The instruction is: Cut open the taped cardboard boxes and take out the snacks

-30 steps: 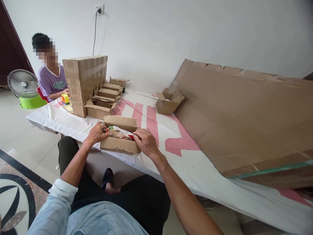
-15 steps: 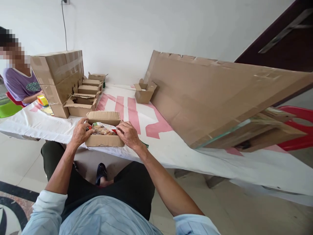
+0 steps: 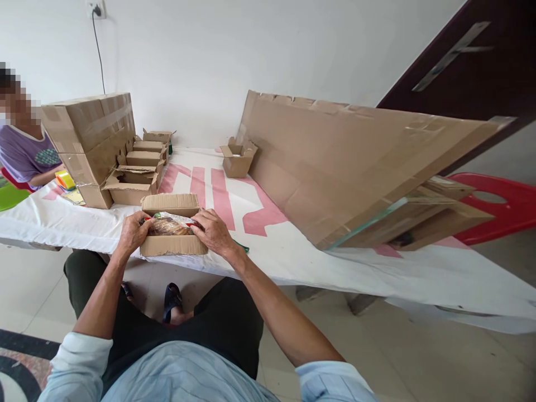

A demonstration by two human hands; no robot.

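A small open cardboard box (image 3: pixel 172 244) sits at the near edge of the white-covered table (image 3: pixel 293 251). Inside it lies a clear plastic packet (image 3: pixel 170 224) of brownish food with red and green print. My left hand (image 3: pixel 133 231) grips the box's left end, fingers curled over the rim onto the packet. My right hand (image 3: pixel 214 231) rests on the right end, fingers bent down onto the packet's edge.
A stack of taped cartons (image 3: pixel 90 137) and several open small boxes (image 3: pixel 132 187) stand at the left. Another small open box (image 3: pixel 237 159) sits further back. Large flat cardboard sheets (image 3: pixel 355 162) lean at the right. A person in a purple shirt (image 3: pixel 23 153) sits at the far left by a tape roll (image 3: pixel 65 179). A red chair (image 3: pixel 502 206) is at the right.
The view swung right then steadied, bringing the door and red chair into sight. Both hands stay on the box ends, pressing the packet down; the box has hardly moved.
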